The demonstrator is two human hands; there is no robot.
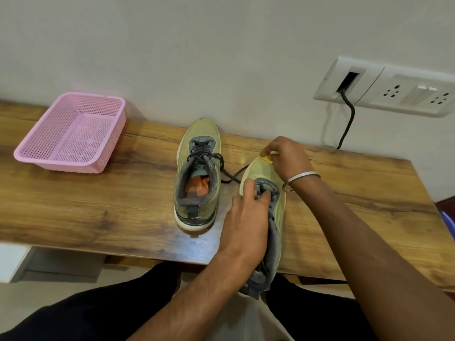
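Item one: held shoe [257, 168], yellow-green with grey collar, right of centre on the table [98, 205], toe pointing to the far side, heel hanging past the near edge towards my lap. It was tipped rather than flat on its sole, I judged so that the toe cap faced my wiping hand. My left hand [246, 217] braced it, fingers curled round the tongue and lacing so the shoe could not slide under pressure. My right hand [288, 156], with a metal bangle [302, 177] at the wrist, came over from the right; its fingers were pinched together on a small yellow piece [269, 159], cloth or sponge, I could not tell which, laid against the tip of the toe, apparently for cleaning. Item two: second shoe [198, 173], same pair, upright on its sole just left of the first, apart from it, orange insole showing; probably parked there to wait its turn. A dark lace [234, 174] trailed loose between the two. Item three: pink basket [59, 164], perforated, nothing in it, far left by the wall, well apart from the work. Item four: socket plate [394, 92] on the wall, far right, a black cable [348, 119] dropping from it behind the table.
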